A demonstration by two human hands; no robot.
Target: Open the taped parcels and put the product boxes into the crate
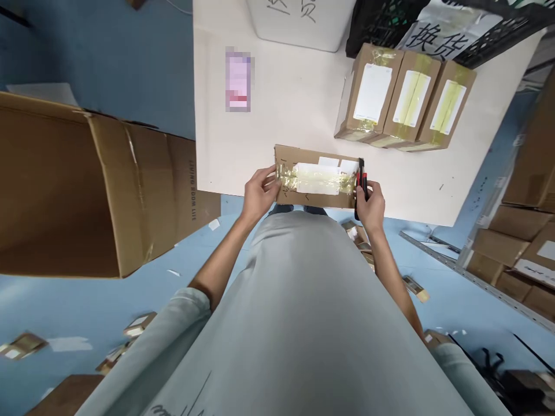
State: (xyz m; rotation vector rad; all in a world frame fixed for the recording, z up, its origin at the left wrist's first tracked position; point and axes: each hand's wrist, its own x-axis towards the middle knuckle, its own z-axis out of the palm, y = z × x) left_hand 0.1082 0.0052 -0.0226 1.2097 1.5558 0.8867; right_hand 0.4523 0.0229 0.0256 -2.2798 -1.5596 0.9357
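A small brown cardboard box with white labels and yellowish tape across its top sits at the near edge of a white table. My left hand grips the box's left end, fingers curled over the taped edge. My right hand is at the box's right end, closed around a red and black box cutter held upright against the box's side.
Three taped brown boxes stand in a row at the table's far right, beside a black crate and a white bin. A large open carton lies left. Shelved boxes stand right. Cardboard scraps litter the blue floor.
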